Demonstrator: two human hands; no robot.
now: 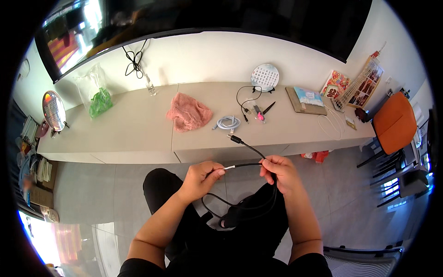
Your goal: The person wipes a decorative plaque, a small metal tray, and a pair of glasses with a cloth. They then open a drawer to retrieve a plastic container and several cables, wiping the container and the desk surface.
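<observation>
A black cable (249, 164) runs between my two hands above my lap. My left hand (201, 179) pinches it by one end, where a short pale tip shows at the fingers. Thumb and fingers of my right hand (280, 174) close on the cable farther along. From there its other end, with a black plug (236, 139), sticks up toward the cabinet edge. The rest of the cable hangs in a loose loop over my legs. Just beyond the plug, a coiled pale blue cable (228, 123) lies on the cabinet, apart from both hands.
On the long beige cabinet (134, 134) lie a pink cloth (188, 113), a thin black cable (238, 98), a white cable (333, 129) and a notebook (302, 103). A plate (265, 77) stands at the back. An orange chair (393, 122) is at the right.
</observation>
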